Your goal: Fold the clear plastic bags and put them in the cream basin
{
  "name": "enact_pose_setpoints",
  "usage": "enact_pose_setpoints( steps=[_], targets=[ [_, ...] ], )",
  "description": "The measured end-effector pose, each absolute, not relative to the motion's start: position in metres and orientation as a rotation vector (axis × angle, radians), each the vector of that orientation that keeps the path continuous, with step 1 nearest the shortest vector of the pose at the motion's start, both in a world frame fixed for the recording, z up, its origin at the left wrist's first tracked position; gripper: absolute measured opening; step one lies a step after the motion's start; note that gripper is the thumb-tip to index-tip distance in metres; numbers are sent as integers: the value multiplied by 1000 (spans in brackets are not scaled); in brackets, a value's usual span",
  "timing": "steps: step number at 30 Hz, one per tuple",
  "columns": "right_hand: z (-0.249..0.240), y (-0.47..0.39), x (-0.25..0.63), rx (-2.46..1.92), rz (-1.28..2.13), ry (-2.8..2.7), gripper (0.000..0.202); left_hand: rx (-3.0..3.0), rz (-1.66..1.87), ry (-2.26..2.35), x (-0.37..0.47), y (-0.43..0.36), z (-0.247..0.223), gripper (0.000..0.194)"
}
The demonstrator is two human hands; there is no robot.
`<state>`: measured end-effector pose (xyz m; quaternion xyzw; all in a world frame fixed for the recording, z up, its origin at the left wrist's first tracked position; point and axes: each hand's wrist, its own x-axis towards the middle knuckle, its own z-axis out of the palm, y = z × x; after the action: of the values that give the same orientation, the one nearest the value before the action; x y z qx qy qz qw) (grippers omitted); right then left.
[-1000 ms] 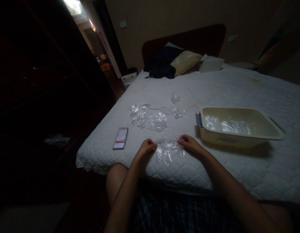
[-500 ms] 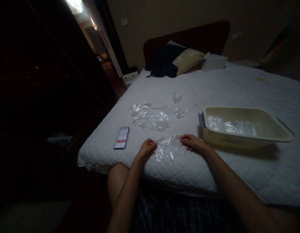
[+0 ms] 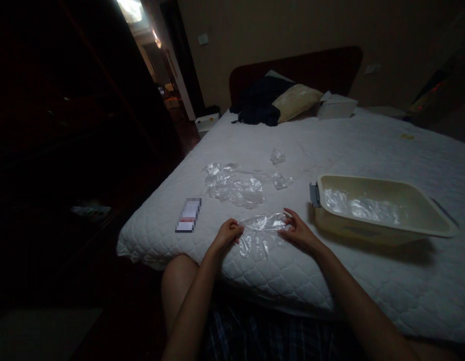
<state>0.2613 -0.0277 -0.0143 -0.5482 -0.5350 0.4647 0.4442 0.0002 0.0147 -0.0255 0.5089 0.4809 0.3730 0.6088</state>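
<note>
A crinkled clear plastic bag point(image 3: 259, 233) lies near the front edge of the bed, between my two hands. My left hand point(image 3: 228, 234) pinches its left end between thumb and fingers. At the other end, my right hand point(image 3: 299, 231) has its thumb and fingers apart, with the fingertips right by the plastic. Just beyond lies a larger spread of clear plastic bags point(image 3: 236, 186). Two small crumpled clear bags, a nearer one point(image 3: 282, 180) and a farther one point(image 3: 278, 156), rest to the right of that spread.
A cream plastic bin point(image 3: 371, 228) with grey handles stands at the right, with clear plastic inside. A phone point(image 3: 188, 215) lies on the left of the white quilted bed point(image 3: 341, 281). Dark cloth point(image 3: 258, 108), a yellowish pillow point(image 3: 297, 103) and a white box point(image 3: 336, 106) are by the headboard.
The fingers of my right hand have spread apart from their pinch on the bag's right end. My left hand keeps its pinch. The whole view has shifted slightly.
</note>
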Motion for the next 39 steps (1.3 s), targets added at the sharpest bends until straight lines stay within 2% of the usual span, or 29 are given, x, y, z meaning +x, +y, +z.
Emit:
enact_pose_setpoints(
  steps=[2, 5, 8, 13, 17, 26, 34, 36, 39],
  targets=[
    [-14, -31, 260, -1404, 920, -1437, 73, 1166, 858, 1112, 0, 15, -26, 37],
    [-9, -35, 257, -1507, 526, -1656, 50, 1152, 857, 1116, 1, 14, -25, 37],
    [-1, -36, 255, -1542, 318, -1907, 36, 1154, 869, 1107, 2, 13, -23, 36],
    [3, -35, 255, -1439, 180, -2242, 39, 1148, 899, 1114, 3, 12, -23, 34],
    [-3, -33, 256, -1472, 116, -2289, 37, 1134, 888, 1118, 3, 15, -26, 34],
    [5, -35, 247, -1491, 308, -2144, 25, 1132, 883, 1118, 3, 17, -29, 33],
    [2, -23, 260, -1605, 495, -1596, 35, 1125, 899, 1162, 5, 17, -27, 33],
    [0, -18, 265, -1689, 604, -1478, 37, 1115, 891, 1187, 6, 17, -26, 33],
    [-1, -15, 267, -1701, 945, -1357, 38, 1125, 877, 1198, 7, 17, -26, 32]
  ],
)
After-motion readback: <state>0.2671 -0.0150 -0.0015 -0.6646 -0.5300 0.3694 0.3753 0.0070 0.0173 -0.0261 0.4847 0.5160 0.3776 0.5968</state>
